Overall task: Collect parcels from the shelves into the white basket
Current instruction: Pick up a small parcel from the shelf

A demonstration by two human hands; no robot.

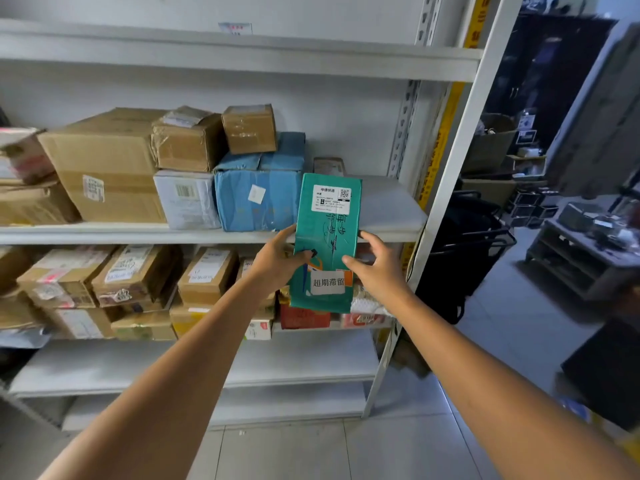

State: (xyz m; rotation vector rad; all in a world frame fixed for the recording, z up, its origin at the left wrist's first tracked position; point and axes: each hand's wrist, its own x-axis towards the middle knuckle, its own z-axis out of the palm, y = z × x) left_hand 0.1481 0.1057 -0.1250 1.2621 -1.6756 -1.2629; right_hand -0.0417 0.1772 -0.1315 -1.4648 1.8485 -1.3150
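A tall green parcel (pixel 325 237) with a white shipping label and a white sticker stands upright in the air in front of the white shelf unit (pixel 207 233). My left hand (pixel 277 261) grips its left edge, thumb across the front. My right hand (pixel 377 261) holds its right edge, thumb on the front and fingers behind. The white basket is not in view.
The middle shelf carries brown cartons (pixel 107 168), a white box (pixel 187 199) and a blue-wrapped parcel (pixel 256 195); its right end is bare. The shelf below is packed with small boxes (pixel 135 275). A black trolley (pixel 464 244) and a low rack (pixel 585 258) stand to the right.
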